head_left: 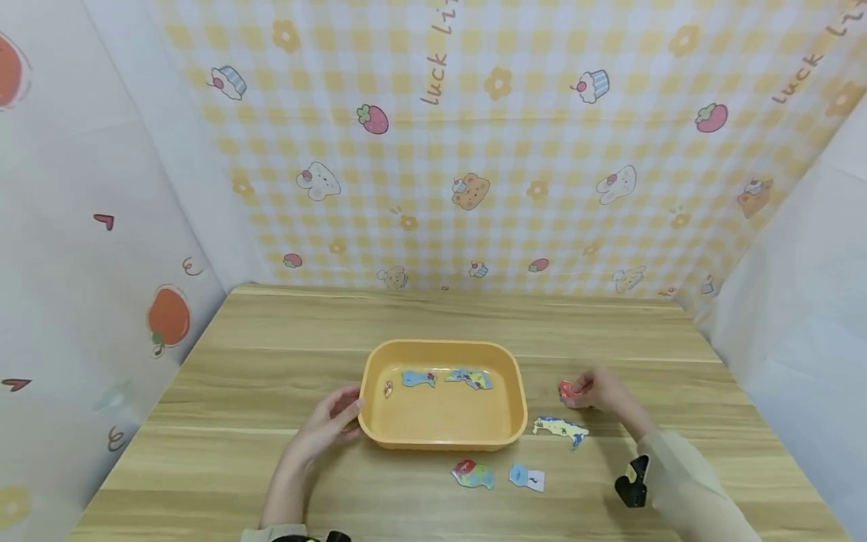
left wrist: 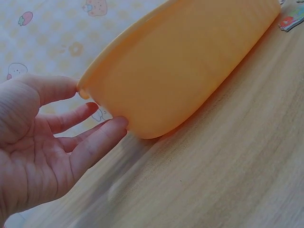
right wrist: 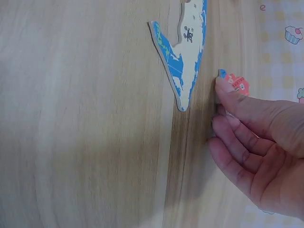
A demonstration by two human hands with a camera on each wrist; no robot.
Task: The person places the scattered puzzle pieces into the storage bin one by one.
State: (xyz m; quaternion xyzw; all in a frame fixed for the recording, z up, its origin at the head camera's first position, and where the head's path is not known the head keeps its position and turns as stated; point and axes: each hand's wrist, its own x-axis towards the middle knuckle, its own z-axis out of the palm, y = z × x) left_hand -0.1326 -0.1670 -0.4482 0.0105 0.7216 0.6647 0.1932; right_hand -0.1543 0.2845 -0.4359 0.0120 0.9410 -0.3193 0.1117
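A yellow plastic tray (head_left: 443,444) stands on the table, and my left hand (head_left: 330,425) holds it at its left end. In the left wrist view, the left fingers (left wrist: 109,137) meet the tray's (left wrist: 180,71) rim and outer wall. To the right of the tray, my right hand (head_left: 599,393) pinches a small red puzzle piece (head_left: 566,390) with a bit of blue, close above the table; in the right wrist view, the fingers partly hide the piece (right wrist: 237,86). Beside that hand lies a cream-and-blue map-like puzzle piece (right wrist: 190,61).
Inside the tray lie a blue piece (head_left: 418,379), a blue-and-yellow piece (head_left: 470,378) and a tiny brownish piece (head_left: 388,388). In front of it are a red-and-green piece (head_left: 474,476) and a blue-and-white piece (head_left: 527,477). A checked cloth (head_left: 501,150) hangs behind the wooden table (head_left: 284,339).
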